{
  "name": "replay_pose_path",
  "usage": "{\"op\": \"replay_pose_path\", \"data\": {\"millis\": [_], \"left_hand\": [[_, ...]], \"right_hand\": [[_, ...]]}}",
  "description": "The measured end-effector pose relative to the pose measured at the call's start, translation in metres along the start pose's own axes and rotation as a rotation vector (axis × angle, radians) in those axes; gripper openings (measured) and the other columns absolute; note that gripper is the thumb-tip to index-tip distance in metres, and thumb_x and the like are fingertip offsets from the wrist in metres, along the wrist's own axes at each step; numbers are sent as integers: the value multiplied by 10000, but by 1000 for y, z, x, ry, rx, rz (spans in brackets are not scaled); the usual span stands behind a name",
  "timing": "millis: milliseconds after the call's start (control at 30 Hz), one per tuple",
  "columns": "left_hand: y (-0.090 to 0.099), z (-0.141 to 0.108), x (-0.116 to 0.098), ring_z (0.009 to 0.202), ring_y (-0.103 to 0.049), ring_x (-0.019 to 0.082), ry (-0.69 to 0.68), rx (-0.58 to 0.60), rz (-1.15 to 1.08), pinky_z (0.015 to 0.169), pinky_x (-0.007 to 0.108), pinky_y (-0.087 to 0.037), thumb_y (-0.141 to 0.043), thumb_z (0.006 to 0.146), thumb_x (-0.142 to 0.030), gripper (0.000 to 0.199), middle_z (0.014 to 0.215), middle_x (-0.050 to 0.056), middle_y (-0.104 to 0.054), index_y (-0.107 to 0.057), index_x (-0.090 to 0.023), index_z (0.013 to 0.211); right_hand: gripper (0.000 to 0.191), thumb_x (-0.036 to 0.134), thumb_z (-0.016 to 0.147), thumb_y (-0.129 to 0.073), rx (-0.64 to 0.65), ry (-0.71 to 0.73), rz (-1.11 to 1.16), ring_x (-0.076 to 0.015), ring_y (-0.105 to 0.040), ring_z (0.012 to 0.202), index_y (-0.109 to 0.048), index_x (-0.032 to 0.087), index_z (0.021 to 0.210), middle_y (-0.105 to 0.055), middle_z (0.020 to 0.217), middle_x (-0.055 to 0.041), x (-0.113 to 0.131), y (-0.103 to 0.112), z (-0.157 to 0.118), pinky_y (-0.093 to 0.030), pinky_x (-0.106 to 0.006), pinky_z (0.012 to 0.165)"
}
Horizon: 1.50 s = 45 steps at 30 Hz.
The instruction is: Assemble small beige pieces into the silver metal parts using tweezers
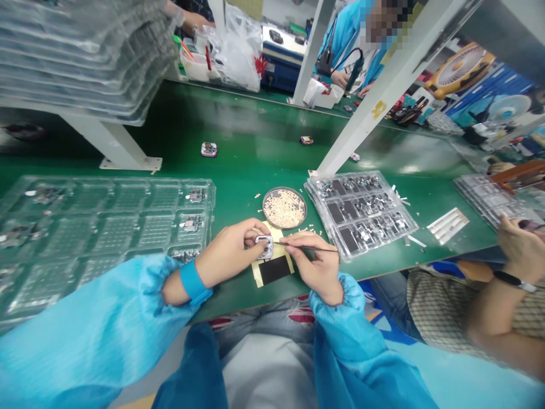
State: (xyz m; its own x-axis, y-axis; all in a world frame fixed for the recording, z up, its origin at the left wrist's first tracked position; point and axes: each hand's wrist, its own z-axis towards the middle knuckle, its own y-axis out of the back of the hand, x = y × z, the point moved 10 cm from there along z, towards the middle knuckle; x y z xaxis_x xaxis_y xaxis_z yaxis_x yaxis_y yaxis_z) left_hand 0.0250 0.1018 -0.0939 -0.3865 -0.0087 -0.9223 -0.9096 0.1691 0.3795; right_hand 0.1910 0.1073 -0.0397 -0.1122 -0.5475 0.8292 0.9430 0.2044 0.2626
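My left hand [238, 247] pinches a small rounded-square device housing [264, 247], white inside with a purple edge. In my right hand [315, 258] is a pair of dark, thin tweezers [306, 246], gripped like a pen. Their tip points left and reaches the housing's right side; whether they hold a part is too small to tell. Below the housing lies a black pad [275, 269] on yellow paper. Just beyond my hands stands a round dish [284, 208] full of tiny pale pieces, with some scattered beside it.
A clear tray [114, 227] with circuit parts lies left, stacked trays [361, 213] of parts right. Similar housings [209, 149] sit farther back. White posts [361, 96] rise from the green bench [251, 125]. A co-worker's hand [517, 244] is at far right; another person works opposite.
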Motion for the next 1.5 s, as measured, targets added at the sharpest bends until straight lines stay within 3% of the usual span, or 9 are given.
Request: {"op": "replay_pose_path", "data": {"millis": [600, 800, 1000, 1333, 1500], "left_hand": [[0, -1, -2, 687, -671, 184, -1, 2, 32, 581, 258, -457, -632, 884, -326, 167, 739, -22, -703, -608, -244, 1026], [0, -1, 0, 741, -688, 193, 2, 8, -15, 634, 275, -494, -641, 887, -302, 182, 823, -4, -730, -623, -239, 1057], [1, 0, 4, 867, -724, 226, 22, -8, -183, 754, 317, -570, -647, 919, -389, 242, 948, 42, -762, -653, -224, 1096], [5, -2, -7, 837, -723, 200, 19, -36, -280, 715, 256, -590, -687, 890, -404, 246, 943, 43, -765, -714, -193, 1015], [8, -1, -7, 859, -719, 201, 7, -56, -295, 748, 257, -579, -695, 882, -417, 256, 957, 49, -767, -725, -194, 1005]], "right_hand": [[180, 92, 877, -678, 18, 61, -41, -222, -723, 935, -714, 249, 957, -771, 975, -48, 7, -5, 1, -595, -416, 862], [246, 69, 866, -672, 36, 126, -80, -230, -713, 979, -697, 255, 1025, -757, 1027, -56, 14, -6, -3, -585, -425, 878], [244, 81, 872, -668, -29, 58, -31, -222, -699, 949, -672, 247, 1051, -732, 970, -57, 8, 5, -5, -569, -411, 885], [203, 107, 869, -699, 13, 42, -43, -202, -700, 947, -686, 229, 1030, -744, 965, -44, 7, 0, -3, -560, -369, 893], [120, 145, 903, -677, 53, -107, 108, -200, -714, 956, -704, 218, 993, -756, 973, -53, -11, -2, -2, -566, -372, 908]]}}
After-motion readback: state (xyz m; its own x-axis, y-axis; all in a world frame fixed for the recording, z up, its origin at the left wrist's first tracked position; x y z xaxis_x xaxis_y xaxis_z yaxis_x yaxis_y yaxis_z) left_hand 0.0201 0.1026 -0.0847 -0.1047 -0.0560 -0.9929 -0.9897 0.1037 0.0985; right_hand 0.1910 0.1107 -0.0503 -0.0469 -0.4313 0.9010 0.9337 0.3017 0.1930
